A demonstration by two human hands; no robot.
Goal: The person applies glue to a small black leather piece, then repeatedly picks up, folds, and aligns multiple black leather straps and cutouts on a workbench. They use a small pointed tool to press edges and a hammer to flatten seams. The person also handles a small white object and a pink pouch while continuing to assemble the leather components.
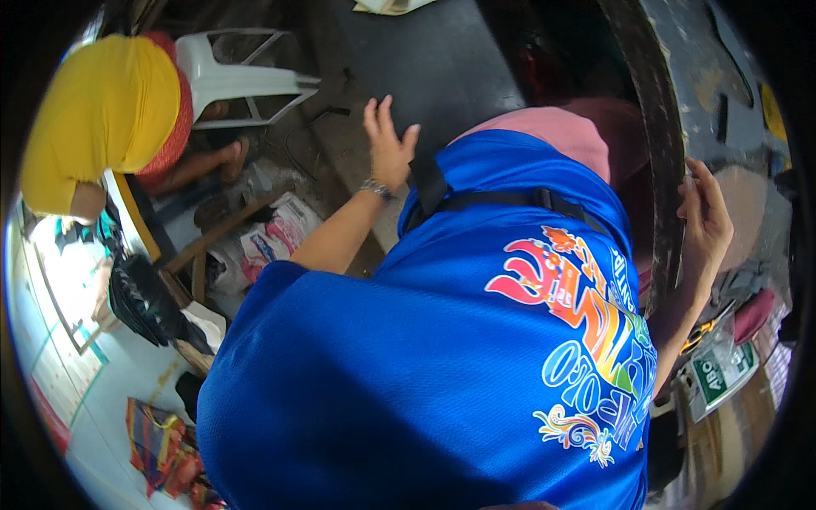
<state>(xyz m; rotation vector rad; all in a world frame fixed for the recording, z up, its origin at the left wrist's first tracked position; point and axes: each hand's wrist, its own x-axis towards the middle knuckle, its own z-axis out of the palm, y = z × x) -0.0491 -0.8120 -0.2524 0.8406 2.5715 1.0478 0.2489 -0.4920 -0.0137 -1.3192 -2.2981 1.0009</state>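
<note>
My left hand (pixel 391 157), with a metal watch (pixel 376 189) on its wrist, is open, its fingers apart. It holds nothing and is beside a dark, smooth flat surface (pixel 442 64), possibly a bench; whether it touches that surface I cannot tell. On the other side, my right hand (pixel 707 212) lies along the dark edge (pixel 667 110) of a worktable, fingers loosely bent and nothing visible in them. My blue printed shirt (pixel 382 365) and a black belt strap (pixel 493 201) fill the middle.
At the left, a person in a yellow shirt (pixel 102 119) is by a white plastic chair (pixel 242 81). A black bag (pixel 149 297) and plastic bags (pixel 276 234) lie near a wooden frame (pixel 221 229). Dark flat pieces (pixel 739 123) and a green-and-white package (pixel 721 378) are at the right.
</note>
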